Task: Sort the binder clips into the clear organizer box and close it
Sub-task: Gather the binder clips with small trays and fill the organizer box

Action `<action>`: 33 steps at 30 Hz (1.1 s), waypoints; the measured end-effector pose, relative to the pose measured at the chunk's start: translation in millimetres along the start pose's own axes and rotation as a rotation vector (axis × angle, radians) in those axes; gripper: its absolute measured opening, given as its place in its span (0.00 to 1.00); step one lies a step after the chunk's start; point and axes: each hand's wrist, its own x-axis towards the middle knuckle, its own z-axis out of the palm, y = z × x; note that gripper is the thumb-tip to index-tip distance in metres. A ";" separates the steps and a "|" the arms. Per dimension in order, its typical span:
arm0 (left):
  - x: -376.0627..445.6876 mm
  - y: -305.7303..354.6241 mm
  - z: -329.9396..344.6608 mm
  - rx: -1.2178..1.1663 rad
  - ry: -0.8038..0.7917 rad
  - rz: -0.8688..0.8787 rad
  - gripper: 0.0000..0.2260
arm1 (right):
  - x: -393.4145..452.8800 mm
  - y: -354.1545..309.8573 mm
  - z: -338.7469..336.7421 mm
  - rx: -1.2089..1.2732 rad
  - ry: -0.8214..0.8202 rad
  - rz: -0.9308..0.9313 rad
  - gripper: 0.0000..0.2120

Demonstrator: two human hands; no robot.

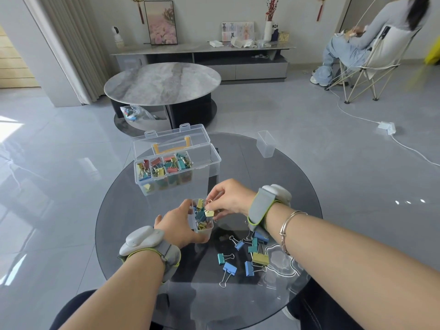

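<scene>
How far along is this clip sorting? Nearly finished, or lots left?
Partway. Done: four bins in the open organizer box already hold clips. In hand: the left hand steadies a small bin of clips while the right hand pinches a yellow clip over it. Left: loose clips on the glass table, an empty bin, and the lid is still open.

Glossy smoked-glass table (297,186), clear plastic organizer box (209,160), metal-handled binder clips (229,269).
</scene>
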 end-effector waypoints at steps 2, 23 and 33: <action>-0.3 0.5 -0.1 -0.002 -0.007 -0.005 0.34 | -0.5 1.7 6.6 -0.019 -0.017 -0.017 0.08; 2.8 -2.0 1.1 -0.008 0.002 -0.008 0.36 | -11.3 16.3 20.9 -0.198 0.334 -0.190 0.04; 3.7 -5.2 1.1 -0.032 0.005 0.000 0.35 | -12.6 27.2 27.0 -0.313 0.321 -0.314 0.03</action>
